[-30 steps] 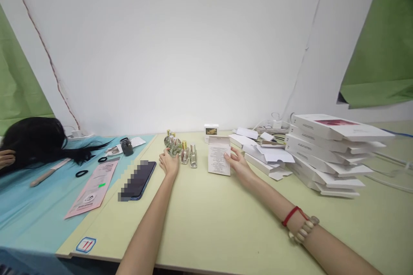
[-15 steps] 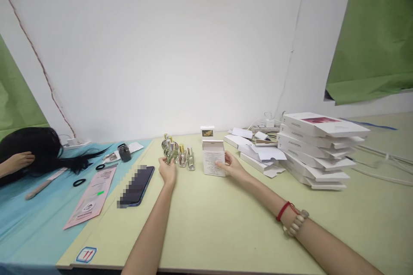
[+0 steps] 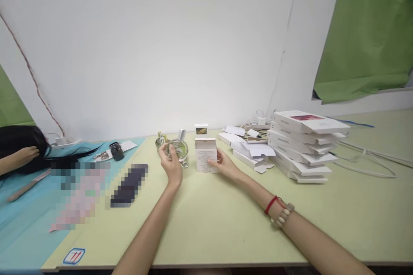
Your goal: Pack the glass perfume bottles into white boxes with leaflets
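Observation:
My left hand [image 3: 170, 164] is closed around a round clear glass perfume bottle [image 3: 178, 148] with a silver cap, lifted a little above the pale green table [image 3: 226, 223]. My right hand [image 3: 223, 166] grips a small white printed box [image 3: 204, 155] that stands upright on the table, its top flap open. The bottle is just left of the box. A few more small bottles [image 3: 160, 139] with gold caps stand behind my left hand.
A stack of flat white boxes [image 3: 301, 144] and loose white cartons [image 3: 248, 148] lie to the right, with white cables [image 3: 364, 159] beyond. A small box [image 3: 201, 129] stands by the wall. A dark phone [image 3: 127, 184] lies left, on a blue cloth [image 3: 26, 219] is another person's hand [image 3: 22, 154] in black hair.
My left hand picked a round bottle out of the group and raised it toward the box. My right hand kept the box upright. The view swung slightly to the right.

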